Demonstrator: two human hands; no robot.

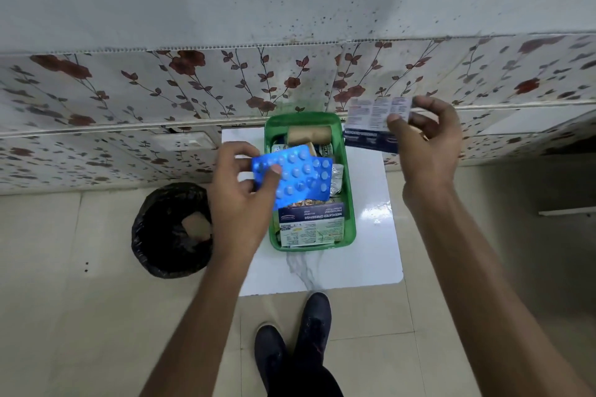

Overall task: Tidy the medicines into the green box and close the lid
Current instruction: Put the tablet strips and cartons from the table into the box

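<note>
blue blister strips (295,176) pinched in left fingers (274,171) above green box (350,203).

Both bare forearms enter from bottom of frame, reaching up toward centre. Left hand (240,190) at centre-left: thumb on top, fingers curled beneath, pinching blister packs (292,176). Right hand (422,138) higher, upper right of centre: wrist bent, thumb and forefinger pinching a carton (371,124). Two dark shoes (296,342) at bottom centre
</note>
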